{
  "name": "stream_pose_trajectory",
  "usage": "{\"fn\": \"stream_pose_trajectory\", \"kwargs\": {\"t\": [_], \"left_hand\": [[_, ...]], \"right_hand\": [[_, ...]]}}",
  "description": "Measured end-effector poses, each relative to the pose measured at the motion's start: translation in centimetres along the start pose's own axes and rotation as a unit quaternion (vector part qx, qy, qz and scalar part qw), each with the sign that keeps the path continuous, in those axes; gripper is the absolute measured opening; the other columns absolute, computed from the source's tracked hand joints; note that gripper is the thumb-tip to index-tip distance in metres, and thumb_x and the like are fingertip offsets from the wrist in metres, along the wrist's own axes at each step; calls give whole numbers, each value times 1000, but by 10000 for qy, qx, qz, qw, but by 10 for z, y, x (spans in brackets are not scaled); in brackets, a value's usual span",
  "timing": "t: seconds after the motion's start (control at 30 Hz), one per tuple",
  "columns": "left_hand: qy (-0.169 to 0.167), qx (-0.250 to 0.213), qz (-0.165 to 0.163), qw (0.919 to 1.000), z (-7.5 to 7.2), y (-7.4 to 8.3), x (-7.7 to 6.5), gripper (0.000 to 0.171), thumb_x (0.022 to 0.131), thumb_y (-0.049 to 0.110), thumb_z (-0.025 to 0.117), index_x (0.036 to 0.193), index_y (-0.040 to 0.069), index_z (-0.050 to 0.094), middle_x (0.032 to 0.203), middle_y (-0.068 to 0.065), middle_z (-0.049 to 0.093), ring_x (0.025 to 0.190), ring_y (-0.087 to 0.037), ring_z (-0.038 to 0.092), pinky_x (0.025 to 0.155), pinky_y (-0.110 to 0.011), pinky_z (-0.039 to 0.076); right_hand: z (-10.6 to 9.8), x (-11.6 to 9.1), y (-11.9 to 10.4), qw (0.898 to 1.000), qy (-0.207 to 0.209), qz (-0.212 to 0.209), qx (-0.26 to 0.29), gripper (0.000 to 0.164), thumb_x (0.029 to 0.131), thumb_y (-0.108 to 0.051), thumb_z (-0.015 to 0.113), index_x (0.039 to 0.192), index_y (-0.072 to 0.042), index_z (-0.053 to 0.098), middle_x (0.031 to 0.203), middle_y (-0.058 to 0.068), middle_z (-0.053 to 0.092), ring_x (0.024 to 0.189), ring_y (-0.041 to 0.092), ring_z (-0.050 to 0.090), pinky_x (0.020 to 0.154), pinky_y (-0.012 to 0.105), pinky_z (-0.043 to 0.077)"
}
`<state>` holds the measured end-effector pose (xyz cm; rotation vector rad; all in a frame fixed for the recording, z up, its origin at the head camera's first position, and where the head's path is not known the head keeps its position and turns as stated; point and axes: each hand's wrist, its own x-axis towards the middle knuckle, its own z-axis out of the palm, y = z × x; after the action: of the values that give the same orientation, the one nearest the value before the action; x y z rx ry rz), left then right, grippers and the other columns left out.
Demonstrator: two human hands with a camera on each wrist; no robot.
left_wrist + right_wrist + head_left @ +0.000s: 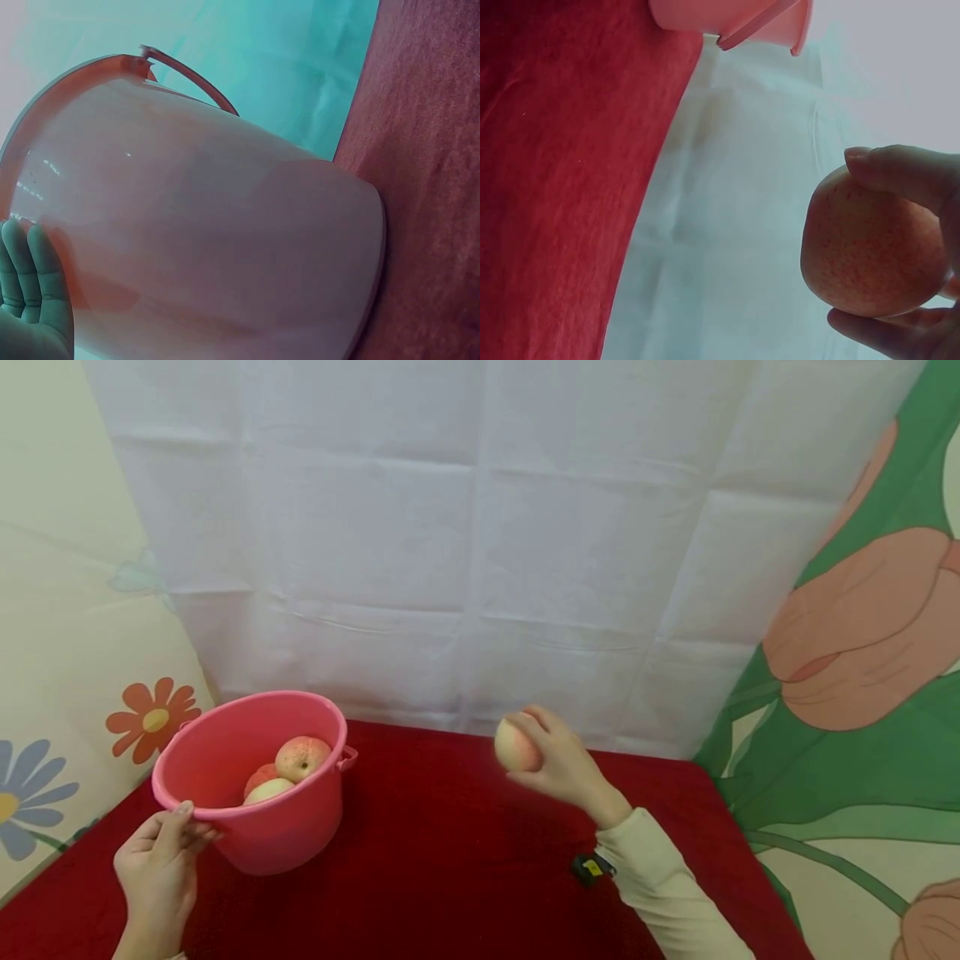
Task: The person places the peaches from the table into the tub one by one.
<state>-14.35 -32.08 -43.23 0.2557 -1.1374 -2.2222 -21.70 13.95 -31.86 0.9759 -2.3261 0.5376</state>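
A pink bucket (281, 839) stands at the left of the red-covered table, with several peaches (302, 758) inside it. My left hand (159, 868) pinches the bucket's near rim between thumb and fingers; the left wrist view shows those fingers (49, 277) against the outer wall. Over the table to the right, my right hand (558, 764) grips a pale peach (516, 746) with a red blush. In the right wrist view, thumb and fingers lie on opposite sides of this peach (870, 247), which is held up in front of the white cloth.
Red cloth (450, 860) covers the table. A white sheet (465, 543) hangs along its back edge, and flower-patterned walls stand at both sides. The bucket's handle (199, 79) hangs on its far side. A small black device (588, 867) sits at my right wrist.
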Motion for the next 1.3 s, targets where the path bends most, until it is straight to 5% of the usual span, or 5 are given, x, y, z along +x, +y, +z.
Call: {"fn": "stream_pose_trajectory", "kwargs": {"t": [0.2, 0.53, 0.9, 1.07, 1.3], "left_hand": [[293, -420, -230, 9984, 26, 21, -22, 12, 84, 4, 63, 77, -6, 66, 59, -12, 63, 51, -20, 63, 54, -29, 54], [-174, -340, 317, 9988, -8, -14, 10, 11, 84, 2, 62, 76, -6, 65, 60, -13, 63, 50, -22, 63, 54, -33, 55], [-514, -605, 474, 9957, -2, -6, 2, 15, 87, -4, 55, 75, -8, 64, 60, -14, 63, 50, -22, 63, 53, -33, 54], [-343, -510, 375, 9974, -3, -7, 4, 13, 86, -2, 58, 76, -8, 63, 60, -15, 63, 50, -22, 63, 54, -33, 55], [-428, -315, 346, 9980, -24, -23, 21, 12, 86, 4, 61, 80, -6, 65, 66, -13, 65, 55, -24, 65, 59, -36, 54]], "right_hand": [[3, 9, -6, 9999, -44, 50, 128, 70, 61, -22, 84, 122, -9, 52, 117, 15, 50, 101, 31, 53, 75, 46, 51], [9, 21, -13, 9986, -210, 220, 432, 71, 62, -22, 83, 125, -10, 51, 119, 12, 49, 103, 28, 52, 79, 45, 50], [17, 36, -28, 9950, -453, 527, 715, 72, 66, -24, 81, 128, -10, 48, 123, 11, 47, 105, 27, 52, 79, 42, 51], [23, 45, -33, 9946, -487, 453, 799, 72, 66, -24, 82, 128, -10, 48, 123, 11, 46, 105, 27, 52, 80, 43, 50], [29, 57, -42, 9941, -503, 445, 851, 73, 65, -27, 82, 128, -12, 48, 124, 11, 47, 107, 27, 51, 82, 43, 49]]}}
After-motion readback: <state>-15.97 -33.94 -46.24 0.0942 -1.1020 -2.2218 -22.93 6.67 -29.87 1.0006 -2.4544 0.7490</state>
